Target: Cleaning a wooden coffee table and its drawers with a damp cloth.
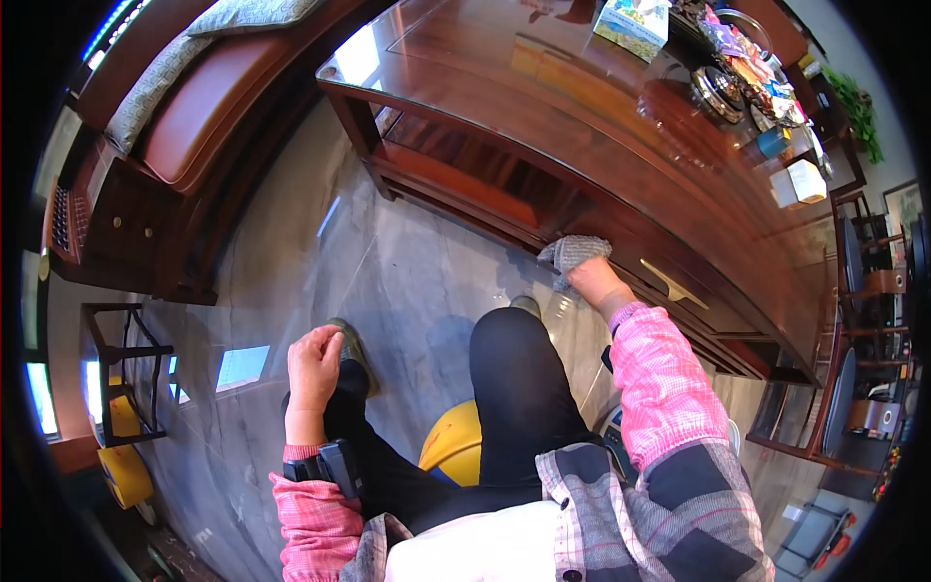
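Note:
My right hand (584,263) is wrapped in or covered by a grey textured cloth (582,249), which touches the lower side of a dark wooden coffee table (465,174). Most of its fingers are hidden by the cloth. A brass-coloured drawer handle (675,285) lies just to the right of that hand. My left hand (314,364) hangs above my left knee with its fingers curled and nothing visible in it. A black device is strapped to the left wrist.
On the glass-topped table stand a printed box (633,28), wrapped snacks (756,69) and a white tissue box (806,182). A yellow round object (454,444) is between my legs. A wooden sofa with a red-brown cushion (211,109) is at upper left, a small stool frame (127,353) at left.

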Motion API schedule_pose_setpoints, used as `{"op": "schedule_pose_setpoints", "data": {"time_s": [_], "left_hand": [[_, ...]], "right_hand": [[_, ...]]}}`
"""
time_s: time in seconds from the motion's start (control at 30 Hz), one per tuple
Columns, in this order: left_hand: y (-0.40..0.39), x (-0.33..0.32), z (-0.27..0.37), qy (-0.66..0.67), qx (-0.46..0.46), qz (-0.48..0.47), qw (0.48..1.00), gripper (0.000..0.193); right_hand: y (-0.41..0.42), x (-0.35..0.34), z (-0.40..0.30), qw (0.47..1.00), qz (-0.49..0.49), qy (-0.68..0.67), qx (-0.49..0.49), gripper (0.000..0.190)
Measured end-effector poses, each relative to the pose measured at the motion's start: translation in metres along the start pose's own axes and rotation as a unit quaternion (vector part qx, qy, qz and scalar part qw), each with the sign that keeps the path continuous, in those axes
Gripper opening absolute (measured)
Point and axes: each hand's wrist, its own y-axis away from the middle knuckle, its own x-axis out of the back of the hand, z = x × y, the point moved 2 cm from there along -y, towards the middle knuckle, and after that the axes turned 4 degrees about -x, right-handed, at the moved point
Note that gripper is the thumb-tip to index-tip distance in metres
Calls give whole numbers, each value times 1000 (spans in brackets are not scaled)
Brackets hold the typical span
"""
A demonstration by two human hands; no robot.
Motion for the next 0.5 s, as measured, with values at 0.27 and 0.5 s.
{"op": "schedule_pose_setpoints", "data": {"time_s": [0.27, 0.5], "left_hand": [[11, 9, -2, 27, 7, 18, 999, 17], [6, 7, 1, 41, 40, 1, 998, 18]], "right_hand": [[38, 108, 11, 998, -3, -16, -65, 17], [33, 123, 25, 991, 31, 30, -127, 30]]}}
